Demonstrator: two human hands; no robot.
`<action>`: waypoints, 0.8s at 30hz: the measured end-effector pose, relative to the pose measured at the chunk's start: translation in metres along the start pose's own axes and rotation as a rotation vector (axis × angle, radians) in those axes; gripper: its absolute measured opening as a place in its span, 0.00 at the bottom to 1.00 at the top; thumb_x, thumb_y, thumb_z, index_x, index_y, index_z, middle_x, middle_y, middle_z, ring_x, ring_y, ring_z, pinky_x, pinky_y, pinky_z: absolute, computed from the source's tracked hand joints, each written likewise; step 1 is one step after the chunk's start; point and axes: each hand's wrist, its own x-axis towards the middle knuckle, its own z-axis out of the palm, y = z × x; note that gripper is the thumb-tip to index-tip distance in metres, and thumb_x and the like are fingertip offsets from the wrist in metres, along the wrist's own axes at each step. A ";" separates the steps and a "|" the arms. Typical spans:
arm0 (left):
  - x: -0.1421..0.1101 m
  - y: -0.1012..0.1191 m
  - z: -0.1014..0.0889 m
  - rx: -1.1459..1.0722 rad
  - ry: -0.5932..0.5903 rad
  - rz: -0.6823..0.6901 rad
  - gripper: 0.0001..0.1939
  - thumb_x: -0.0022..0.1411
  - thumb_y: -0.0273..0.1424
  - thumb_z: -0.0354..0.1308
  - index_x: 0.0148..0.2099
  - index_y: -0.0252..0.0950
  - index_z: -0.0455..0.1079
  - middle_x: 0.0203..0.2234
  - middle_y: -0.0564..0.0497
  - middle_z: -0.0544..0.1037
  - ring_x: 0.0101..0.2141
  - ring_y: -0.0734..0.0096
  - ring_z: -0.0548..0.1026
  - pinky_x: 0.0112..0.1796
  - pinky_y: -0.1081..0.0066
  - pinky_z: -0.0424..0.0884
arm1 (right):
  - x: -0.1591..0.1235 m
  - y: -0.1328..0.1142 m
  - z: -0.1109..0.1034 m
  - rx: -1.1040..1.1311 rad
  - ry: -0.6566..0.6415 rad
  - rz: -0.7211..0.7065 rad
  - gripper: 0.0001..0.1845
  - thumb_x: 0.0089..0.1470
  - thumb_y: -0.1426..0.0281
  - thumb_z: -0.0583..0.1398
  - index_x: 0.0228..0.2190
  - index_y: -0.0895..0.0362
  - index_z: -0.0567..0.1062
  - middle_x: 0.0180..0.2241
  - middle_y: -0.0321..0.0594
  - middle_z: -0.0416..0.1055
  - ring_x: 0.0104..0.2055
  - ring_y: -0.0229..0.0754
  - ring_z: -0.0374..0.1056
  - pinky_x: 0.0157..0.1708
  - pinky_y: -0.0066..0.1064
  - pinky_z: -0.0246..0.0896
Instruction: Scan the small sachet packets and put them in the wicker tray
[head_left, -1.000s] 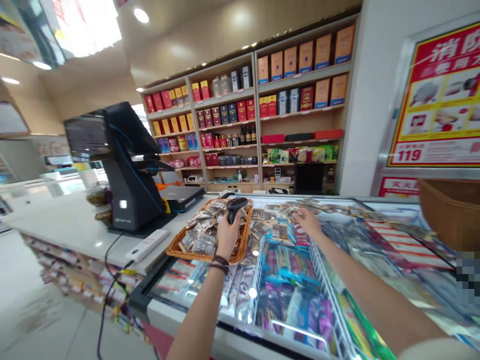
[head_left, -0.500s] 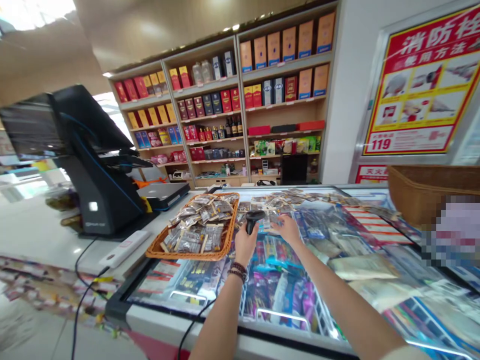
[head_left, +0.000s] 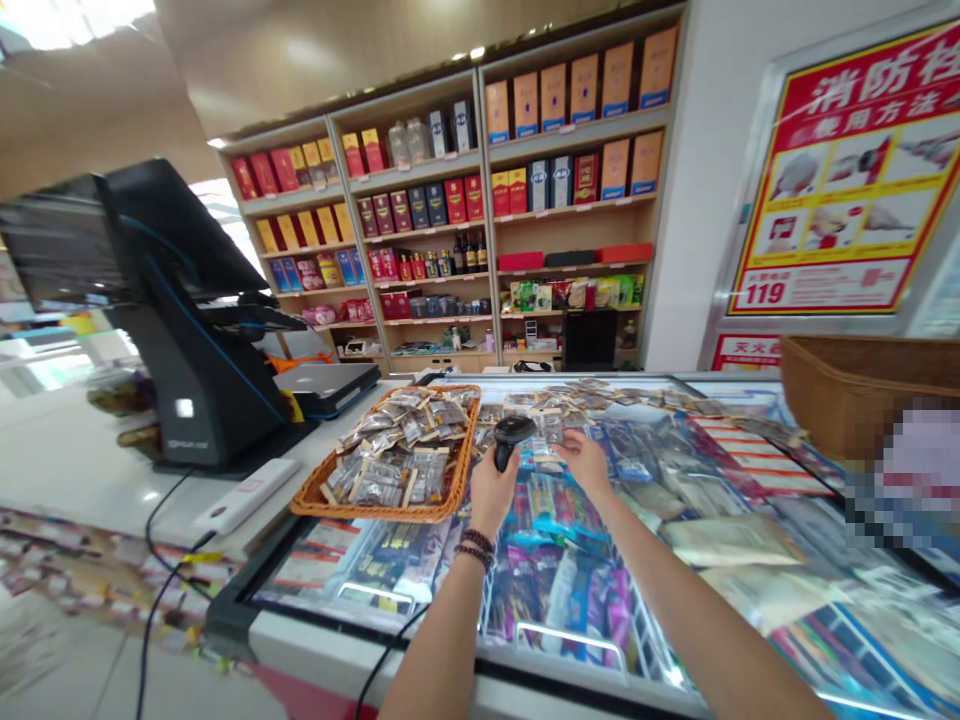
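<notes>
My left hand (head_left: 491, 494) is wrapped round a black handheld barcode scanner (head_left: 516, 431), whose head tips toward the right. Just beside it, my right hand (head_left: 586, 463) pinches a small clear packet (head_left: 550, 429) by its edge, in front of the scanner head. To the left, an orange wicker basket (head_left: 459, 487) holds many similar packets. More loose packets (head_left: 592, 392) lie spread along the back of the glass-topped freezer (head_left: 300, 622) under my hands. What is printed on the packets is too small to read.
A checkout screen on a black stand (head_left: 217, 400) rises at the left, with a white power strip (head_left: 246, 497) and black cables before it. A brown basket (head_left: 840, 390) stands at the right. Shelves (head_left: 484, 250) of boxed goods line the back wall.
My right hand has shifted slightly to the right, and the packet in its fingers shows more plainly. The scanner stays in my left hand, nearly in place.
</notes>
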 end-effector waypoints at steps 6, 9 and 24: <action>0.000 0.002 -0.001 0.007 -0.012 0.017 0.20 0.67 0.48 0.55 0.42 0.36 0.73 0.29 0.45 0.80 0.31 0.60 0.79 0.30 0.71 0.66 | -0.001 -0.003 -0.003 0.057 -0.018 0.009 0.14 0.47 0.64 0.69 0.37 0.53 0.81 0.34 0.42 0.84 0.38 0.51 0.81 0.40 0.38 0.72; -0.001 0.004 -0.002 0.008 -0.024 0.017 0.20 0.67 0.49 0.54 0.41 0.36 0.72 0.29 0.45 0.79 0.32 0.60 0.79 0.30 0.71 0.65 | -0.001 -0.004 -0.003 0.065 -0.016 0.001 0.13 0.46 0.65 0.68 0.37 0.53 0.81 0.33 0.42 0.84 0.37 0.51 0.81 0.39 0.38 0.72; -0.001 0.004 -0.001 -0.007 -0.034 0.022 0.20 0.66 0.49 0.55 0.41 0.36 0.72 0.25 0.48 0.76 0.29 0.63 0.75 0.29 0.72 0.63 | -0.002 -0.007 -0.001 0.061 0.006 0.022 0.13 0.45 0.64 0.68 0.36 0.52 0.80 0.32 0.41 0.83 0.36 0.51 0.80 0.39 0.38 0.71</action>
